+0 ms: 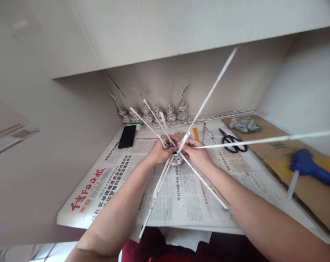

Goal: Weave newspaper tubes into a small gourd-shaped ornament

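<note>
Between my hands sits a small round woven piece (177, 159) of rolled newspaper, above the newspaper sheets. Several long rolled-paper strips (214, 85) stick out from it in all directions. My left hand (163, 150) is closed around its left side, fingers curled at the strips' base. My right hand (197, 151) pinches a paper strip (252, 141) on the right side, which runs far out to the right edge. Fingertips of both hands nearly meet over the top of the piece, partly hidden by the strips.
Along the back wall stand several finished gourd-shaped woven pieces (182, 109). A black phone (127, 137) lies at left on the newspaper (113, 189). To the right are black-handled scissors (233, 142), a crumpled cloth (244, 124), cardboard (274, 145) and a blue glue gun (312, 167). An overhead panel (165, 32) hangs low.
</note>
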`<state>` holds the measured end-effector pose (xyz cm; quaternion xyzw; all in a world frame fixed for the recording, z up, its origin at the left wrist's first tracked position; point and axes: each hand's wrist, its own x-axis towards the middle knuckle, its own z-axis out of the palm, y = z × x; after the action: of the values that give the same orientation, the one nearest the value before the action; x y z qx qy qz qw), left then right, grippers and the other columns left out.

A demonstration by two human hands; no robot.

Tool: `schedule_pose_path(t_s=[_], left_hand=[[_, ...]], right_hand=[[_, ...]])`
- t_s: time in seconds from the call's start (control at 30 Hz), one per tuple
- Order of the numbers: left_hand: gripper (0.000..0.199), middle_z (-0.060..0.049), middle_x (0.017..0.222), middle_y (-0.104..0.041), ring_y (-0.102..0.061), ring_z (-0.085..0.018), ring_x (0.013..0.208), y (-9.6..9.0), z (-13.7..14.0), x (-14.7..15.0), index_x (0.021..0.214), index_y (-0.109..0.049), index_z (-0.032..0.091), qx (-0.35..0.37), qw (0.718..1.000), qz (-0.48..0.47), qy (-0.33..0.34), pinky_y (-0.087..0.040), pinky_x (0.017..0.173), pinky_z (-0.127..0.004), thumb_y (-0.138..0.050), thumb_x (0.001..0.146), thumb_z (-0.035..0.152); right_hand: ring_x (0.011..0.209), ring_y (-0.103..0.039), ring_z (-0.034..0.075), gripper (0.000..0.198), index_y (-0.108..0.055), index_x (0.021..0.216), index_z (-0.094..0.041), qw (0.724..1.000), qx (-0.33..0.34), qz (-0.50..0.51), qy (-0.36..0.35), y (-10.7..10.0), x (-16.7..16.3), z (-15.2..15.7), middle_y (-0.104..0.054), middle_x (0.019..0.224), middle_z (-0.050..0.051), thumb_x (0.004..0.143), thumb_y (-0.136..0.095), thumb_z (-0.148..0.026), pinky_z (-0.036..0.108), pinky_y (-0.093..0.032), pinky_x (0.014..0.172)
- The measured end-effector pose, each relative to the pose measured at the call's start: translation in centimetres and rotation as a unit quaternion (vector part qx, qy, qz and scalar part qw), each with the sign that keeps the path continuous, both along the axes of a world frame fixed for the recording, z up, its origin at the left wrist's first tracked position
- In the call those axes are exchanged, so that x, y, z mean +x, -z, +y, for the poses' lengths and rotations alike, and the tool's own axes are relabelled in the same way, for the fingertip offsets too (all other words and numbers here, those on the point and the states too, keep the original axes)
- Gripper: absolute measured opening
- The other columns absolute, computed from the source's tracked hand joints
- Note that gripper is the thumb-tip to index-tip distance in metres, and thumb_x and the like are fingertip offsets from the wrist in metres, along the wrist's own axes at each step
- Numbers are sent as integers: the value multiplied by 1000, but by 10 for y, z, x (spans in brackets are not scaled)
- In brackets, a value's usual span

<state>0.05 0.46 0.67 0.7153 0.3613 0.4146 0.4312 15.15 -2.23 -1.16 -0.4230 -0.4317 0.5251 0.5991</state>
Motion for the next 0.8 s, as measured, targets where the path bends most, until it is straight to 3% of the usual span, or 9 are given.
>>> schedule_pose_path(t_s=[0.17,0.33,0.47,0.63,0.8], left_hand=[[27,-7,89,-71,-65,-16,81,4,7,-8,95,-65,12,-13,1000,-19,-19,-51,80,-29,-71,70,23],[23,-8,86,-72,-66,-17,79,0,6,-11,88,-69,12,-14,999,22,18,-51,78,-29,-71,72,28],[21,-8,85,-72,-66,-18,80,-3,3,-10,86,-70,12,-8,999,41,2,-50,80,-30,-71,72,27],[19,-9,86,-72,-66,-18,79,-4,3,-9,84,-69,12,-24,999,7,-26,-51,78,-30,-72,69,24],[18,-7,82,-72,-65,-18,77,-6,6,-14,82,-68,13,-28,998,13,-57,-52,77,-31,-72,66,21]], right_hand=[[44,-48,9,32,-68,71,-18,997,-69,18,-9,-3,4,1,-57,52,-4,58,-81,-43,23,-38,43],[46,-47,6,33,-68,79,-18,992,-68,106,-25,-15,16,5,-60,61,-5,53,-85,-28,17,-33,38],[49,-52,7,23,-67,81,-17,985,-85,150,-23,-18,24,10,-61,65,-3,63,-81,-23,17,-43,40],[61,-61,10,8,-64,74,-17,977,-113,182,14,-17,22,13,-65,70,1,78,-70,-14,19,-56,56],[72,-67,12,11,-63,84,-19,993,17,105,54,-27,26,9,-67,82,1,80,-71,-26,24,-59,72]])
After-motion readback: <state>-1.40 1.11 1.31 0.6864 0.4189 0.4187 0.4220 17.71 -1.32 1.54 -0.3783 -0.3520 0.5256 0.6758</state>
